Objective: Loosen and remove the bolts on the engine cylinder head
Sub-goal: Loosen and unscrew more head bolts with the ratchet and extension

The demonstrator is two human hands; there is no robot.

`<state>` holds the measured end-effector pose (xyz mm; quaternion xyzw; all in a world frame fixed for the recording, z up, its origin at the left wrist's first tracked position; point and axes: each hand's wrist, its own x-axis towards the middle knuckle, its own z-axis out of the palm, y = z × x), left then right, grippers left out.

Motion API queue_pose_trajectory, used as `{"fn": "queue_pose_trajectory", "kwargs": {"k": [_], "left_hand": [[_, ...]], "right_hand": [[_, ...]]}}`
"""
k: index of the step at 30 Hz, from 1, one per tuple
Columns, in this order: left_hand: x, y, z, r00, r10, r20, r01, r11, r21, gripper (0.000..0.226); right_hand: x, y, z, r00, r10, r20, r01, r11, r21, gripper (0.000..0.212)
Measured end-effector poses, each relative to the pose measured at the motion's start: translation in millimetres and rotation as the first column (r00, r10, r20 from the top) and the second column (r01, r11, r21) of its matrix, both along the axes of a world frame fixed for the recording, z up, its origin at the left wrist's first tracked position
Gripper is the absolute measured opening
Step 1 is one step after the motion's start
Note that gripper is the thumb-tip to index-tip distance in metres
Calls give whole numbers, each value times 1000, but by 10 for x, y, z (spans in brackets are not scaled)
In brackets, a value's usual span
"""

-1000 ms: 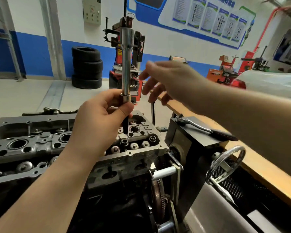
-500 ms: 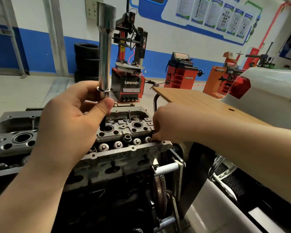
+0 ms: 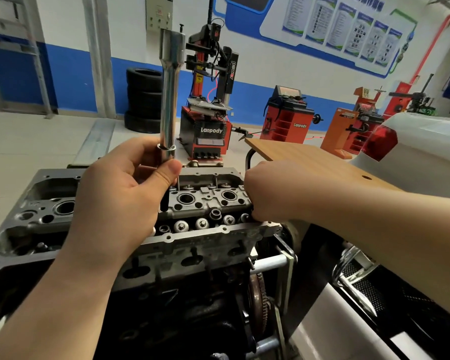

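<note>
A long chrome tubular socket extension [image 3: 170, 94] is standing nearly upright, its long axis vertical, its wider end pointing at the ceiling and its lower end carrying a dark bolt shank [image 3: 164, 201] that is hanging down over the grey cast-aluminium engine cylinder head [image 3: 205, 203]. The left hand [image 3: 120, 196] is gripping the tool's lower collar, thumb lying across the front and fingers curling behind, the forearm reaching in from the lower left. The right hand [image 3: 273, 193] is reaching in from the right with knuckles up and fingers curling down onto the head's near right corner; what the fingertips are pinching there is hidden, so I cannot tell its grip. The head is sitting on a dark engine block, with a row of round valve tops along its near edge. Behind it, a red and black tyre-changing machine [image 3: 208, 105], a stack of black tyres [image 3: 143, 100] and a wooden tabletop [image 3: 309, 157] are standing.
</note>
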<state>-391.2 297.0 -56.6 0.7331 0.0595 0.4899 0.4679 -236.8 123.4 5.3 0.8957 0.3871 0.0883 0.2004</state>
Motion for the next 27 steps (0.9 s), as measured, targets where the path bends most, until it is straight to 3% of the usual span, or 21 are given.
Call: {"fn": "queue_pose_trajectory", "kwargs": {"k": [8,13,19,27], "left_hand": [[13,-9,-14,1000,-26,1,26,999,-22,19],[39,-66,-9,999,-36,-16,36,999,7,20],[53,-158,8,999,-37,-35,39,999,35,23],[89,-245,-4,997,-75,-23,75,997,-2,20]], "right_hand": [[56,-38,23,983,-57,-177,77,991,109,13],[45,-32,2,981,-23,-195,47,992,118,8],[18,2,17,995,-28,-95,35,997,74,34],[0,-14,-33,995,-46,-87,57,990,128,37]]}}
